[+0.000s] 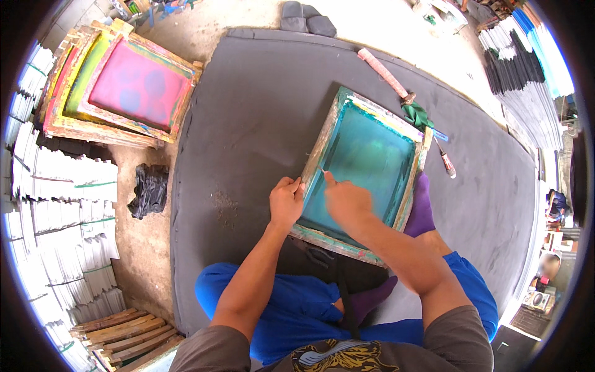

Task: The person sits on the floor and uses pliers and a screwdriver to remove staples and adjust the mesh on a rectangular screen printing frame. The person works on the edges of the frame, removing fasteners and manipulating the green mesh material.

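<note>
- My left hand clamps the left rail of the frame, fingers curled over the wood, thumb on top
- My right hand is closed around something thin, perhaps a small tool or pin, its tip touching the inner edge of that same rail; the hand is blurred, so I cannot tell exactly what it pinches
- The frame lies flat on the grey mat, just ahead of my crossed legs, its near corner over my lap and its far side near a foot in a purple sock
- Risk, as I judge it: the tip sits right where mesh meets wood, so a slip could tear the mesh
- If my left hand loosens, the frame could skid on the mat and throw the tip off line
- My right forearm hangs over the mesh; leaning on it could stretch or dent the mesh
- The frame is a wooden rectangle, paint-stained green, yellow and pink along its rails, with taut teal mesh that looks paler towards the middle
- A hammer with a pink handle and a screwdriver lie beyond the frame's far corner
- More frames, one with pink mesh, are stacked to my left, off the mat
</note>
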Tool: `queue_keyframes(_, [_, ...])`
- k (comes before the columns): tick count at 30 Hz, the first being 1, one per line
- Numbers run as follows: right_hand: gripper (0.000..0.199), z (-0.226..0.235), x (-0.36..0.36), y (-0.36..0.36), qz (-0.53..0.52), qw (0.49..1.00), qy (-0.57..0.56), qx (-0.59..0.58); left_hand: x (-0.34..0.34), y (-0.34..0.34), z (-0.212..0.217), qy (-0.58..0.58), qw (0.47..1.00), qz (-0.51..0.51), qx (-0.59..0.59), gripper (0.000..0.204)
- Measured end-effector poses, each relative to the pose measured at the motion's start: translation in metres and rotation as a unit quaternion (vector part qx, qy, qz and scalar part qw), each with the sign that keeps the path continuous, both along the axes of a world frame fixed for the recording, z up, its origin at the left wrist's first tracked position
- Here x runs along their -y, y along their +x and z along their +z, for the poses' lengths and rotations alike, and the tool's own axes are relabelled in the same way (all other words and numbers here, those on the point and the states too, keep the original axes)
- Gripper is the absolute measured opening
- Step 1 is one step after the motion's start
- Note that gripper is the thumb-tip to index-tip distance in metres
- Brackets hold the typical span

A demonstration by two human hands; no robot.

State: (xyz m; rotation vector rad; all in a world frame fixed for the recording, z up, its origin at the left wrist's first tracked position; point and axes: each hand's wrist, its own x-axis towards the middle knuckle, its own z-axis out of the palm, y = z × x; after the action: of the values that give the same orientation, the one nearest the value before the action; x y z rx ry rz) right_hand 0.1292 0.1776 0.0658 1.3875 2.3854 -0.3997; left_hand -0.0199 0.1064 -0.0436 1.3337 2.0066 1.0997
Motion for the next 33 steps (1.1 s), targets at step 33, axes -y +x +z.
queue_keyframes(33, [0.045, -0.074, -0.008, 0.046, -0.304, 0.795, -0.300, -0.431, 0.000, 0.001, 0.000, 0.007, 1.000, 0.021, 0.010, 0.021])
